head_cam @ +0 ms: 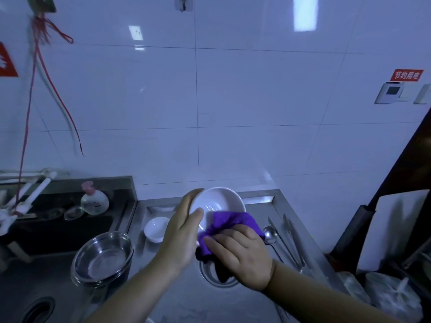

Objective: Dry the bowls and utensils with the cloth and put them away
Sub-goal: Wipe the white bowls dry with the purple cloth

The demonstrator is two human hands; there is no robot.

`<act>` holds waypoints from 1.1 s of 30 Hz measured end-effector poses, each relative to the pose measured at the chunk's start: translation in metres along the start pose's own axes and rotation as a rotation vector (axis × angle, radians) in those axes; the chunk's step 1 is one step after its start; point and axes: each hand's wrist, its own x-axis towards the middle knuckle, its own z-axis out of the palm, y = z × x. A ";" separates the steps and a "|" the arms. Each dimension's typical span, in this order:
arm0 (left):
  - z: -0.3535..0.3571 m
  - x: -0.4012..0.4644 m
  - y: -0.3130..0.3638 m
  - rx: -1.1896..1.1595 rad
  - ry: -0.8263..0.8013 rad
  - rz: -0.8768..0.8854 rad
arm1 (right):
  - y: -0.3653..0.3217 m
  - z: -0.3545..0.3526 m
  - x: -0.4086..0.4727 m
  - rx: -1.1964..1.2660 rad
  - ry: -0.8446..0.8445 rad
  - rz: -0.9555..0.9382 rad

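Observation:
My left hand point(184, 229) holds a white bowl point(219, 201) tilted up above the steel sink, thumb on the inside of the rim and fingers behind it. My right hand point(242, 255) grips a purple cloth point(231, 223) and presses it into the lower part of the bowl. A small white bowl point(155, 229) sits in the sink to the left. Stacked steel bowls point(105, 257) stand further left. A ladle point(270, 234) and tongs point(291, 238) lie on the sink's right ledge.
A soap bottle point(94, 201) and a small glass dish point(74, 212) stand by the dark left basin. The drain point(217, 273) lies under my right hand. A white board point(396, 229) and plastic-wrapped items point(384, 292) stand at the right. The tiled wall rises close behind.

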 end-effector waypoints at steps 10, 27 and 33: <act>0.000 0.004 0.012 -0.001 -0.078 -0.126 | 0.021 -0.007 0.009 0.008 -0.018 -0.046; -0.013 0.017 0.027 0.399 -0.452 -0.250 | 0.038 -0.019 -0.014 0.100 -0.124 -0.359; 0.005 -0.005 0.009 0.022 -0.013 -0.167 | 0.005 -0.015 0.008 0.027 -0.021 0.108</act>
